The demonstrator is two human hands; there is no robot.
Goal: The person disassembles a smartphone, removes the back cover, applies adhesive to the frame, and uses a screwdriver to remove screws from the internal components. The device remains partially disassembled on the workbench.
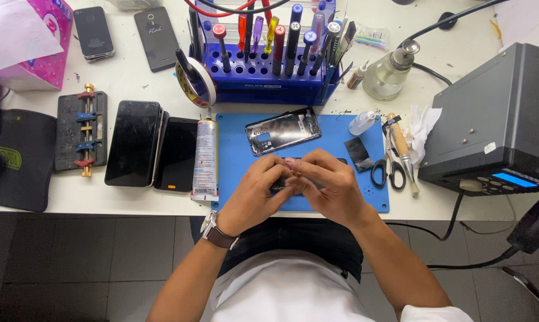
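My left hand (258, 194) and my right hand (328, 186) meet over the near half of the blue work mat (347, 200), fingertips touching each other. Both hands are curled nearly closed, the fingers bent inward around a small dark part (279, 186) that sits between them just above the mat; most of it is hidden by my fingers, so I cannot tell exactly what it is. My left thumb and forefinger pinch toward the middle, and my right fingers (308, 164) fold over from the other side, with a tiny light-coloured tip showing where they meet. A wristwatch (217, 232) sits on my left wrist. On the far half of the mat lies a phone frame (283, 130), tilted, well clear of my hands. A spray can (205, 158) lies along the mat's left edge, with two dark phones (153, 146) beside it on the white table (132, 80). To the right of my hands are a small black square piece (359, 150), scissors (389, 170) and a wooden-handled tool (402, 146). Behind the mat stands a blue tool rack (263, 74) filled with screwdrivers.
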